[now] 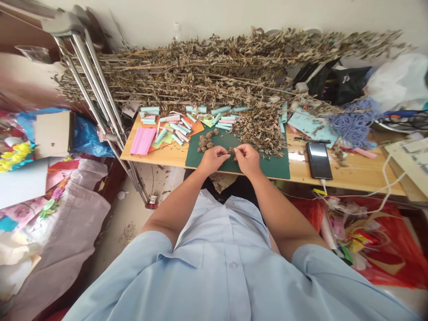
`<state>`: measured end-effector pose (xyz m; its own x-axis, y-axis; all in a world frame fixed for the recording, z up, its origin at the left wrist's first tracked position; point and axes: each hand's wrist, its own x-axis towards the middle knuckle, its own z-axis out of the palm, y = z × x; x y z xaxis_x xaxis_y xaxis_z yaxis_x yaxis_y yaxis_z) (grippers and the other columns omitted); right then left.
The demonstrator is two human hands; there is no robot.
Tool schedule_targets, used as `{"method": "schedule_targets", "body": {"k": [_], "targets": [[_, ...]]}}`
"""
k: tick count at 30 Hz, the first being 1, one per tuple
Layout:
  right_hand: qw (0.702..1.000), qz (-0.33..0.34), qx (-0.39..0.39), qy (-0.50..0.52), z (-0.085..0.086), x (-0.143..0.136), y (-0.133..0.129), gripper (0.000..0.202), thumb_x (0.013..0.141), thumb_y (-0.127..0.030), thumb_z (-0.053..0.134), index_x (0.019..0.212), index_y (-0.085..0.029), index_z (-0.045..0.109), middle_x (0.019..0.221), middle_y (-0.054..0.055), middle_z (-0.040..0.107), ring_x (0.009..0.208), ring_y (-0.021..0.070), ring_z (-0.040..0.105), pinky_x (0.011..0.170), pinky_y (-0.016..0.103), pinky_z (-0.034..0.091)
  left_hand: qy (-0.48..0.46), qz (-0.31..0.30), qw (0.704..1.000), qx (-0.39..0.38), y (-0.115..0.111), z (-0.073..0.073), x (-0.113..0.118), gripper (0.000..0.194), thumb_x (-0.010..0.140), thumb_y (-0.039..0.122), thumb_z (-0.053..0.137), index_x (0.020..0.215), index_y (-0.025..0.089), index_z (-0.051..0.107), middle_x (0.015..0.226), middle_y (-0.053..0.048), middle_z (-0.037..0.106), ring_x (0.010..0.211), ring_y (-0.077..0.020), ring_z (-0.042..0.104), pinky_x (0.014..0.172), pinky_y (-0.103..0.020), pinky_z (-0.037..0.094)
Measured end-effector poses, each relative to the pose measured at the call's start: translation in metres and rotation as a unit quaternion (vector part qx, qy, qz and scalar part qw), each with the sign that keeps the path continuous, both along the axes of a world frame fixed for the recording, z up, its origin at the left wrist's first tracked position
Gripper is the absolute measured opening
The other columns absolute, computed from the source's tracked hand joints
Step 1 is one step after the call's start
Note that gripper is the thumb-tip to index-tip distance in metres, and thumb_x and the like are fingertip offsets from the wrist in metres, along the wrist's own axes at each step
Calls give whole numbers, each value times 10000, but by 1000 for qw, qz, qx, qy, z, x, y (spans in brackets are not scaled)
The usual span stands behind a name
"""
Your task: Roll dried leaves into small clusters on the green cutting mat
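My left hand (pixel 213 160) and my right hand (pixel 248 159) are close together over the near edge of a green cutting mat (pixel 274 168). Both are closed in a pinch, thumbs against fingertips. Between the fingertips is a small crumpled bit of dried leaf (pixel 231 151), partly hidden by the fingers. Beyond my left hand, several brown clumps of dried leaf (pixel 205 141) lie heaped on the mat. A larger loose pile of dried leaves (pixel 262 133) spreads over the mat beyond my right hand.
Long dried stalks (pixel 187 76) stretch along the wall. Rolled paper tubes (pixel 180 130) and pink paper (pixel 143 141) lie at left, a charging phone (pixel 319 160) and purple yarn (pixel 356 120) at right. Metal crutches (pixel 96 84) lean at the table's left end.
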<state>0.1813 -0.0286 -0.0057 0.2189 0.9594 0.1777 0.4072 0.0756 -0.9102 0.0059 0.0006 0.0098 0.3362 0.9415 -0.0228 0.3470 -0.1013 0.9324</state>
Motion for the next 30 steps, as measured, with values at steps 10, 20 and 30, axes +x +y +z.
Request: {"method": "schedule_targets", "body": {"k": [10, 20, 30], "targets": [[999, -29, 12, 21, -10, 1, 8, 249, 878, -430, 625, 968, -204, 676, 843, 48, 721, 663, 184, 667, 660, 342, 549, -16, 4, 1000, -20, 0, 1, 1, 110, 830, 283, 633, 845, 176, 651, 669, 28, 614, 561, -107, 558, 595, -242, 431], [997, -44, 42, -57, -10, 2, 5, 209, 945, -375, 541, 940, -214, 674, 659, 6, 627, 690, 211, 623, 747, 353, 511, -15, 2, 1000, -14, -1, 2, 0, 116, 845, 281, 610, 846, 171, 645, 702, 20, 635, 556, -96, 567, 586, -234, 436], [990, -35, 40, -127, -9, 2, 6, 253, 996, -420, 445, 923, -232, 598, 738, 35, 637, 768, 228, 607, 761, 344, 471, -26, 7, 999, -19, -2, 2, 0, 107, 840, 276, 612, 838, 173, 639, 707, 23, 622, 558, -92, 560, 586, -231, 440]]}}
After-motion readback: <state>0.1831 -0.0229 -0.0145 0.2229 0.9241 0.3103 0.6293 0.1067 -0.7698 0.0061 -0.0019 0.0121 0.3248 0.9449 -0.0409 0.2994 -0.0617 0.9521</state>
